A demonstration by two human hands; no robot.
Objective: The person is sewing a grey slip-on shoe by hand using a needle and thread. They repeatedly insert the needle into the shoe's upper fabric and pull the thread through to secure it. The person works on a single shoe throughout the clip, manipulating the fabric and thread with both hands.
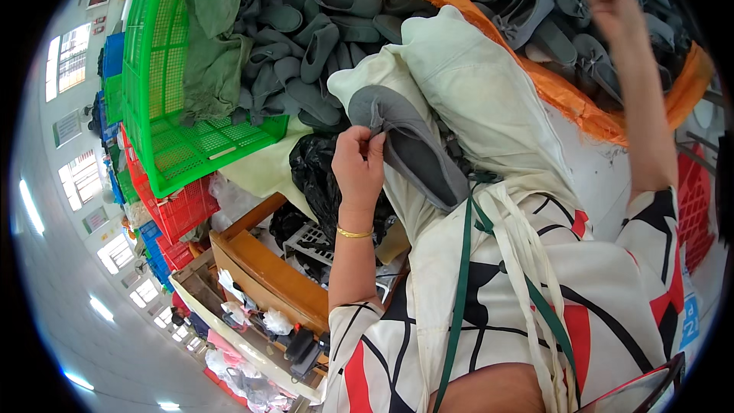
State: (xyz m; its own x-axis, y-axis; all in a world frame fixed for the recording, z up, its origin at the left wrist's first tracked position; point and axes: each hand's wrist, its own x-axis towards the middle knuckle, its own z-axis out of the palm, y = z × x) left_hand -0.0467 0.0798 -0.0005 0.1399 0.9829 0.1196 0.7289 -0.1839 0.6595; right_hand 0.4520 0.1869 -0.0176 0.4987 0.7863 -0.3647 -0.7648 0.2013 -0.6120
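Note:
A grey slip-on shoe (417, 141) with a small bow at its front rests over my lap. My left hand (358, 160) pinches it by the bow, thumb and fingers closed on the fabric. At the upper right my right hand (610, 8) is stretched out over a heap of similar grey shoes (527, 19) in an orange woven sack (505, 34). Its fingers are blurred, and whether they touch or grip a shoe cannot be made out.
Left of my knees a green plastic basket (157, 92) holds many grey shoes (310, 46) and a green cloth (214, 53). Below it stand a red crate (180, 210), a black plastic bag (312, 164) and a wooden cabinet (267, 260). A red basket (692, 206) stands at the far right.

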